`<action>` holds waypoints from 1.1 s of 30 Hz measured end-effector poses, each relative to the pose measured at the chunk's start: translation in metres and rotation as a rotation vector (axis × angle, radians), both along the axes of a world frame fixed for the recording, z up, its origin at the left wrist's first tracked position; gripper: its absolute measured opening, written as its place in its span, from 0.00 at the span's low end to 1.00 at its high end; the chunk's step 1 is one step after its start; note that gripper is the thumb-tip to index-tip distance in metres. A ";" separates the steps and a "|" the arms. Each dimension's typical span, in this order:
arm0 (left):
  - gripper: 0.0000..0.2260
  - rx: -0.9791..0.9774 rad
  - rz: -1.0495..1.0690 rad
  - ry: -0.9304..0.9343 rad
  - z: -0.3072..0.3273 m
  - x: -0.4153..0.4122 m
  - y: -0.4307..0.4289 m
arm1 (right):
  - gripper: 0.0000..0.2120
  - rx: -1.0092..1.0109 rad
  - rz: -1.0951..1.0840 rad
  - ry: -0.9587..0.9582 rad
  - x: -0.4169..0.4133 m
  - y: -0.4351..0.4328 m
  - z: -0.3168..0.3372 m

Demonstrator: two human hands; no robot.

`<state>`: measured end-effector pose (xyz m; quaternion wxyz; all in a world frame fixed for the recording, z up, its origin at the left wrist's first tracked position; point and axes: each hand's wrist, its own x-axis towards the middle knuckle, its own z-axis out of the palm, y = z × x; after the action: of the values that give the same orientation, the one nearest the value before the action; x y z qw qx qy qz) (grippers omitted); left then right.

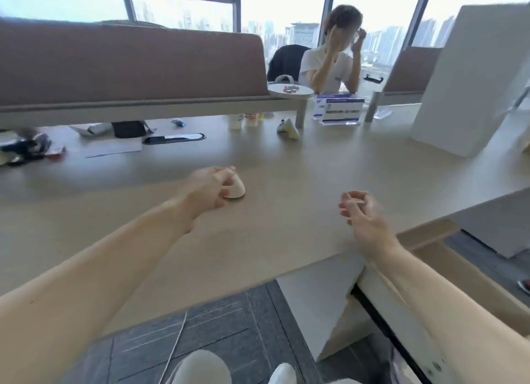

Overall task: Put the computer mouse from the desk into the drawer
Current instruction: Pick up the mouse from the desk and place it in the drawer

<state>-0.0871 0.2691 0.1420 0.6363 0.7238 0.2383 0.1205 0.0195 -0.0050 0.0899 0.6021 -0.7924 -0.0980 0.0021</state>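
A cream-white computer mouse [237, 189] rests on the light wooden desk [286, 211], near its middle. My left hand [210, 189] covers the mouse's left side, fingers curled over its top and touching it. My right hand [362, 211] hovers over the desk to the right, fingers loosely curled and apart, holding nothing. Below the desk's front edge at the lower right, my right forearm crosses a white cabinet unit [321, 291]; I cannot tell whether a drawer there stands open.
A person sits across the desk behind a brown divider [129, 65]. Papers, a dark pouch [129, 128], small bottles [246, 119] and card stands [341, 111] lie along the far side. A large white panel [470, 82] leans at the right. My white shoes are on the grey carpet below.
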 end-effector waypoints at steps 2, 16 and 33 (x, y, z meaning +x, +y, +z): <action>0.14 -0.036 0.137 0.003 -0.012 -0.011 0.042 | 0.09 0.011 0.070 -0.006 0.006 0.052 0.001; 0.11 0.033 0.362 -0.177 -0.062 -0.031 0.126 | 0.41 -0.548 0.321 -0.309 0.015 0.249 -0.016; 0.32 0.903 -0.110 0.129 -0.057 0.013 0.037 | 0.33 -0.491 0.191 -0.337 0.041 0.120 0.003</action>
<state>-0.0741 0.3062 0.0852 0.2462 0.9462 0.1622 0.1331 0.0602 0.1147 0.0927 0.3651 -0.8905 -0.2671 -0.0491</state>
